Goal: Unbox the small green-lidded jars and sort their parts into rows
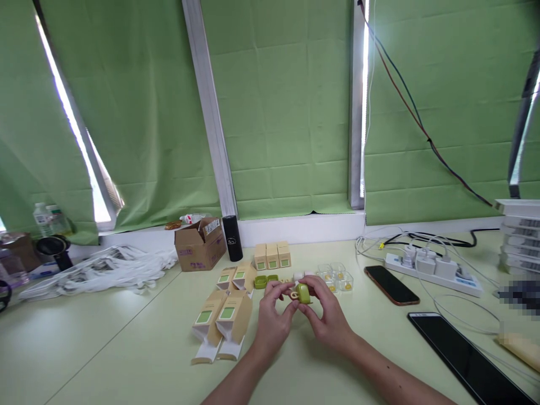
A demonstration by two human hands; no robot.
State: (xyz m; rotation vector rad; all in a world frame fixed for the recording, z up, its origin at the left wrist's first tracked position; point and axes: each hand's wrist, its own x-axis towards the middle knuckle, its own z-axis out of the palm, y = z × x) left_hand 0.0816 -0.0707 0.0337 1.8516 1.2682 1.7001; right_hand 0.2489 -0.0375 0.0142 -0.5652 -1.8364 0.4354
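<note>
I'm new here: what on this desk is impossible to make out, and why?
In the head view:
Small glossy green case: far side, screened by its own body, the left hand and the right hand.
Open brown cardboard box: contents, hidden by its walls and flaps.
Tan cardboard cartons with green labels: fine print, too small to read.
Large flat black-screened device: near end, cut off by the bottom edge.

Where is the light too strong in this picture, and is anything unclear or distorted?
Head view: daylight glares white between the green blinds; window posts lean, suggesting wide-lens distortion; a pixelated patch covers part of the right edge; the held green case looks small, its fine detail soft.
</note>
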